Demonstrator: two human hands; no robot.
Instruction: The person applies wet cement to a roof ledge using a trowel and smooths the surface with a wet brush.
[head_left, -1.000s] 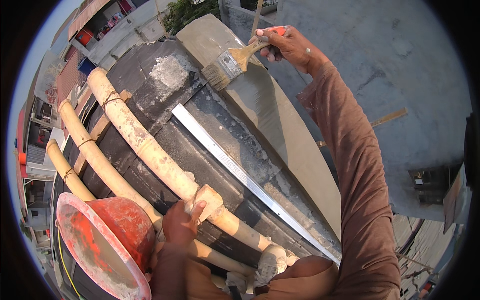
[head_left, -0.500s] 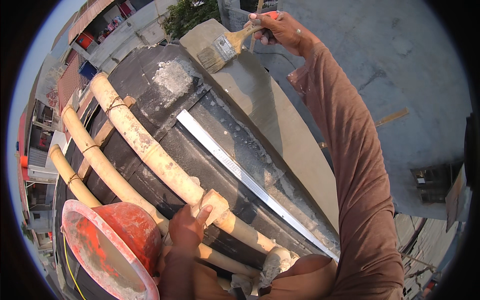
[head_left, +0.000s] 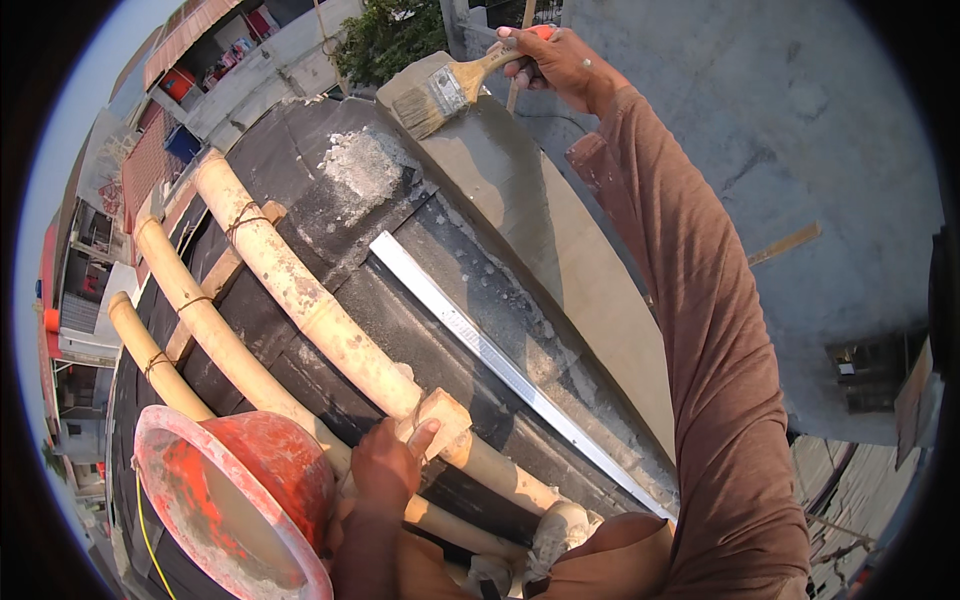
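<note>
My right hand (head_left: 556, 62) reaches far out and grips the wooden handle of a flat paintbrush (head_left: 440, 95). The bristles rest on the far end of a wet grey cement ledge (head_left: 560, 250) that runs along the top of the wall. My left hand (head_left: 385, 465) holds on to a bamboo pole (head_left: 300, 300) of the scaffold, beside a small wooden block (head_left: 445, 415) tied to it. A long aluminium straightedge (head_left: 500, 360) lies along the dark wall face below the ledge.
A red plastic bowl (head_left: 235, 495) crusted with cement sits at the lower left by my left hand. Two more bamboo poles (head_left: 215, 335) run beside the first. Buildings and a street lie far below on the left; a concrete roof (head_left: 800, 130) spreads to the right.
My right hand has carried the brush further away along the ledge toward its far end. My left hand has stayed on the bamboo pole.
</note>
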